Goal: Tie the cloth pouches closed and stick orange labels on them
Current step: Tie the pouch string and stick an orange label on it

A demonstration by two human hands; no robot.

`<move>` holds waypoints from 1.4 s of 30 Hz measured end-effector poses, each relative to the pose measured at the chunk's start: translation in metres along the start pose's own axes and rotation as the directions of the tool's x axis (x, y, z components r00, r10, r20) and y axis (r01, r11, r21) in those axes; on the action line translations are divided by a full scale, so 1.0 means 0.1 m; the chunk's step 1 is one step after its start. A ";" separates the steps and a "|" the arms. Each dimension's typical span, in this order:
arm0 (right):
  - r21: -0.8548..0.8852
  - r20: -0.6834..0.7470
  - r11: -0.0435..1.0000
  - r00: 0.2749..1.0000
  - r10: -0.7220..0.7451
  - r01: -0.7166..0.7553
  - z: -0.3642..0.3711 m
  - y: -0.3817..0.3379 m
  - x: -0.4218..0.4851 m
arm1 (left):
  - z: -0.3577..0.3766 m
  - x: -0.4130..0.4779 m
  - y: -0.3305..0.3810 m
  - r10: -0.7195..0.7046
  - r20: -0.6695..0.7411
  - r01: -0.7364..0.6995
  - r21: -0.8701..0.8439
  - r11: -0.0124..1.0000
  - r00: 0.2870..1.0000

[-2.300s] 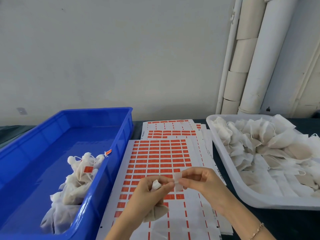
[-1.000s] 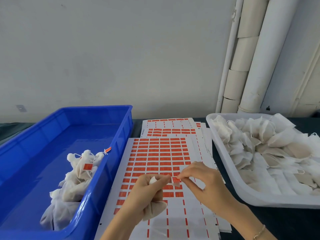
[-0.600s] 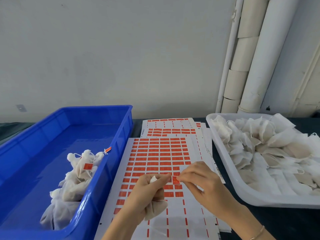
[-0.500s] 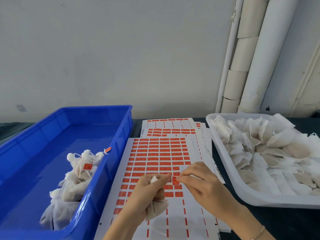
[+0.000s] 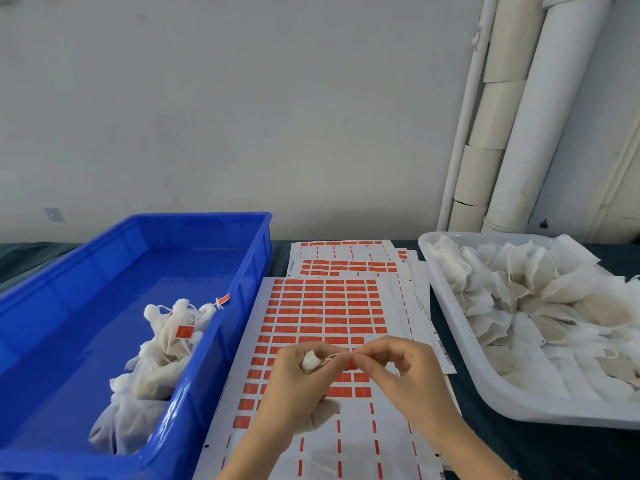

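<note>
My left hand (image 5: 294,386) grips a small cloth pouch (image 5: 310,360) by its gathered neck, and the pouch's body hangs below my palm. A thin drawstring (image 5: 334,356) runs from the neck to my right hand (image 5: 401,372). Thumb and forefinger of that hand pinch an orange label (image 5: 353,356) at the string's end, and the fingertips hide most of the label. Both hands hover over the orange label sheet (image 5: 325,306) in the middle of the table.
A blue bin (image 5: 242,299) on the left holds several tied pouches (image 5: 166,348) with orange labels. A white tray (image 5: 450,327) on the right is piled with untied pouches (image 5: 540,299). More label sheets (image 5: 343,261) lie behind. Pipes stand at the back right.
My right hand dipped to the sheet, lifted off an orange label and brought it to the pouch's string. The string is now drawn out sideways between my hands.
</note>
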State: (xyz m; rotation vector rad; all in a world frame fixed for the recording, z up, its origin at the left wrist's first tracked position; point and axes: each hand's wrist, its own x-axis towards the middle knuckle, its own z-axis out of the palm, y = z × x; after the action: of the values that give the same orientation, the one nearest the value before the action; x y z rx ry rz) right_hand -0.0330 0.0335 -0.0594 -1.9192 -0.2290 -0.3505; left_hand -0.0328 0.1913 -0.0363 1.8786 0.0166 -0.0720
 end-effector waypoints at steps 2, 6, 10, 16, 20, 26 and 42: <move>-0.009 -0.040 1.000 0.999 -0.010 0.010 0.04 0.00 0.03 | -0.04 -0.02 0.02 0.000 0.007 0.000 0.034 0.999 1.000; 0.020 -0.099 0.998 0.993 0.065 -0.063 0.10 -0.03 0.18 | -0.33 -0.10 0.04 -0.089 0.087 0.098 -0.096 0.991 0.992; 0.056 0.017 0.998 1.000 -0.006 0.005 0.37 -0.24 0.27 | -0.72 -0.30 0.04 0.075 0.044 -0.067 -0.167 0.984 0.996; 0.142 0.389 0.968 0.887 -0.248 0.208 0.98 -0.72 0.29 | -1.36 -0.53 0.13 0.325 -0.148 -0.320 0.054 0.946 0.934; 0.113 0.470 0.936 0.812 -0.346 0.333 1.39 -1.00 0.38 | -1.81 -0.58 0.12 0.346 -0.259 -0.312 0.167 0.935 0.902; -0.149 0.559 0.890 0.779 -0.284 0.431 1.99 -1.15 0.58 | -2.30 -0.45 -0.15 0.168 -0.267 -0.092 0.276 0.957 0.949; -0.168 0.267 0.915 0.911 -0.315 0.366 1.38 -0.89 0.43 | -1.32 -0.15 0.10 0.427 -0.382 -0.227 0.467 0.854 0.820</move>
State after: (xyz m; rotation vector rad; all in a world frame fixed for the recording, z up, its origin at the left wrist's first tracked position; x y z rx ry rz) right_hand -0.0025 0.1946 -0.0133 -2.1353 -0.7188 -0.3925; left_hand -0.0422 0.3139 0.0137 2.2426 0.0057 0.6861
